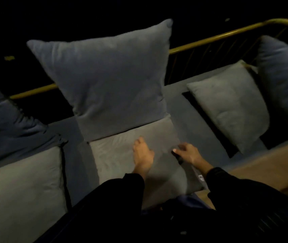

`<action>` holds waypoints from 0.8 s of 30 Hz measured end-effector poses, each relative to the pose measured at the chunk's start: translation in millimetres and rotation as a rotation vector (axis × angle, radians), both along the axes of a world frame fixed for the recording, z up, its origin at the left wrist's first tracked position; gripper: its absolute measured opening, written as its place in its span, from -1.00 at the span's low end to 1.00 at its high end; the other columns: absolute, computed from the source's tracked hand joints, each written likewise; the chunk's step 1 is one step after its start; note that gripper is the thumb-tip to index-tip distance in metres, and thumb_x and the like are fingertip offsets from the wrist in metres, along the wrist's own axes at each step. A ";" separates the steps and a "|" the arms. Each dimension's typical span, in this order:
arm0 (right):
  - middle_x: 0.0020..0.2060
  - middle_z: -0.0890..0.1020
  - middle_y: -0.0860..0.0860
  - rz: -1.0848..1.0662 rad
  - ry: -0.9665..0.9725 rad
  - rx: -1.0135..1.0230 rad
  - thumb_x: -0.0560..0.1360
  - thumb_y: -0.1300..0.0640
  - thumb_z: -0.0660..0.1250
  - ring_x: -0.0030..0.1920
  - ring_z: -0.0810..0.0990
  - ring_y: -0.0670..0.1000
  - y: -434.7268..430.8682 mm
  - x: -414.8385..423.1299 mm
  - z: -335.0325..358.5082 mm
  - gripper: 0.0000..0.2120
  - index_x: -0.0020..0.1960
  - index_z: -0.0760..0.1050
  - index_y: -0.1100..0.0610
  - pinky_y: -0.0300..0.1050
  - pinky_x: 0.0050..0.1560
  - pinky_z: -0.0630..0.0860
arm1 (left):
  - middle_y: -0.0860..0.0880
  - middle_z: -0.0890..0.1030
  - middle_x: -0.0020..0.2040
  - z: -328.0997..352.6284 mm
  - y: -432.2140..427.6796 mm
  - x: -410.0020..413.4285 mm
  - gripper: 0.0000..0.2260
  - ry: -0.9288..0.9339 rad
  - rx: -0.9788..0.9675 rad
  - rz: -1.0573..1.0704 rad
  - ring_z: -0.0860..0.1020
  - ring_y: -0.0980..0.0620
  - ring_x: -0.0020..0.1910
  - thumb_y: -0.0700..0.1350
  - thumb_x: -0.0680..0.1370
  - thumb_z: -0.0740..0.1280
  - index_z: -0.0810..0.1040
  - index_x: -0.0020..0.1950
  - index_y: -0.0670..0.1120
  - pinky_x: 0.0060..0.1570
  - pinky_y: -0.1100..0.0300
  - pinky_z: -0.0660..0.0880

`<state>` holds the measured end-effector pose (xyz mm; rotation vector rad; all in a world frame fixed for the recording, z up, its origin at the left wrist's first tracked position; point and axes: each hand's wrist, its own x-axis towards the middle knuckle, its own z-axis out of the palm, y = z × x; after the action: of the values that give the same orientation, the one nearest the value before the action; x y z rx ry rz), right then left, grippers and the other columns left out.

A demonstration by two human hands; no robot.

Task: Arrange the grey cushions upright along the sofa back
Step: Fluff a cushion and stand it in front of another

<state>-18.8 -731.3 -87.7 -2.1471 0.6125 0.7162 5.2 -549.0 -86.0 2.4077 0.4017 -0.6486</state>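
Observation:
A large blue-grey cushion [110, 79] stands upright against the sofa's brass back rail [215, 38]. In front of it a flat grey cushion [120, 155] lies on the seat. My left hand [142, 155] rests flat on top of that cushion, fingers stretched out. My right hand [188, 154] grips the same cushion's right edge. Another grey cushion [230, 104] lies flat on the seat to the right. A third grey cushion [20, 188] lies flat at the lower left.
A blue-grey cushion [283, 74] leans at the right end of the sofa and a crumpled dark blue one [4, 116] sits at the left. The dark grey seat [195, 132] shows between cushions. Wooden floor [266, 165] lies to the right. The scene is dim.

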 end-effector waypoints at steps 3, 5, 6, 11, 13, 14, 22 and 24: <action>0.21 0.63 0.23 -0.088 -0.102 -0.073 0.50 0.06 0.42 0.26 0.58 0.15 -53.8 9.4 34.0 -0.55 0.28 0.53 0.31 -0.08 0.24 0.43 | -0.27 0.43 0.38 20.5 -59.8 38.4 -0.44 0.007 -0.130 -0.225 0.44 -0.25 0.38 -0.16 0.49 0.46 0.35 0.43 -0.24 0.38 -0.03 0.40; 0.16 0.65 0.23 -0.178 -0.189 -0.123 0.50 0.07 0.42 0.23 0.60 0.15 -103.3 20.1 55.6 -0.59 0.24 0.55 0.31 -0.11 0.21 0.44 | -0.28 0.45 0.38 39.1 -97.6 66.4 -0.43 -0.015 -0.143 -0.343 0.45 -0.26 0.37 -0.12 0.50 0.47 0.35 0.43 -0.24 0.34 -0.02 0.42; 0.14 0.66 0.24 -0.219 -0.232 -0.151 0.50 0.08 0.42 0.21 0.61 0.15 -131.8 26.4 64.6 -0.61 0.22 0.56 0.31 -0.13 0.17 0.44 | -0.28 0.46 0.38 49.8 -117.9 80.3 -0.44 -0.042 -0.143 -0.394 0.45 -0.26 0.36 -0.11 0.51 0.46 0.34 0.42 -0.24 0.31 -0.01 0.42; 0.16 0.59 0.33 -0.419 -0.474 -0.393 0.49 0.11 0.41 0.22 0.54 0.29 -291.8 56.9 92.5 -0.58 0.25 0.50 0.34 0.01 0.20 0.45 | -0.28 0.49 0.36 82.5 -245.7 148.1 -0.51 -0.105 -0.129 -0.560 0.48 -0.24 0.33 -0.11 0.55 0.41 0.37 0.41 -0.24 0.21 0.05 0.43; 0.21 0.53 0.31 -0.414 -0.485 -0.552 0.47 0.02 0.41 0.25 0.44 0.33 -354.0 70.2 96.1 -0.51 0.28 0.44 0.29 0.16 0.27 0.39 | -0.28 0.51 0.34 88.0 -308.8 176.7 -0.47 -0.144 -0.129 -0.574 0.50 -0.24 0.31 -0.09 0.54 0.42 0.34 0.44 -0.22 0.22 0.02 0.45; 0.25 0.49 0.30 -0.400 -0.454 -0.621 0.46 -0.05 0.41 0.27 0.40 0.33 -382.7 75.7 94.7 -0.43 0.32 0.40 0.26 0.21 0.28 0.36 | -0.27 0.49 0.35 90.9 -341.4 189.1 -0.43 -0.170 -0.139 -0.569 0.49 -0.24 0.32 -0.07 0.54 0.42 0.31 0.47 -0.20 0.24 0.00 0.45; 0.58 -0.22 0.18 -0.238 -0.099 -0.462 0.20 -0.44 0.42 0.56 -0.16 0.29 -463.0 86.5 66.8 0.31 0.56 -0.37 0.00 0.46 0.41 0.06 | -0.22 0.21 0.57 98.4 -548.0 269.0 -0.16 -0.231 -0.368 -0.371 0.26 -0.27 0.52 -0.02 0.51 0.47 0.02 0.62 -0.10 0.44 -0.14 0.32; 0.57 -0.24 0.22 -0.140 -0.074 -0.488 0.21 -0.42 0.42 0.56 -0.15 0.32 -461.0 86.2 61.4 0.32 0.55 -0.40 0.05 0.45 0.38 0.13 | -0.21 0.14 0.59 97.4 -572.6 289.7 -0.13 -0.235 -0.371 -0.226 0.23 -0.26 0.54 -0.02 0.50 0.48 -0.01 0.63 -0.07 0.45 -0.12 0.30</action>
<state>67.3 -1192.4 -26.2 -2.5268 0.9643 0.4373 294.8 -1121.7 11.4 2.1520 -0.0857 -0.4775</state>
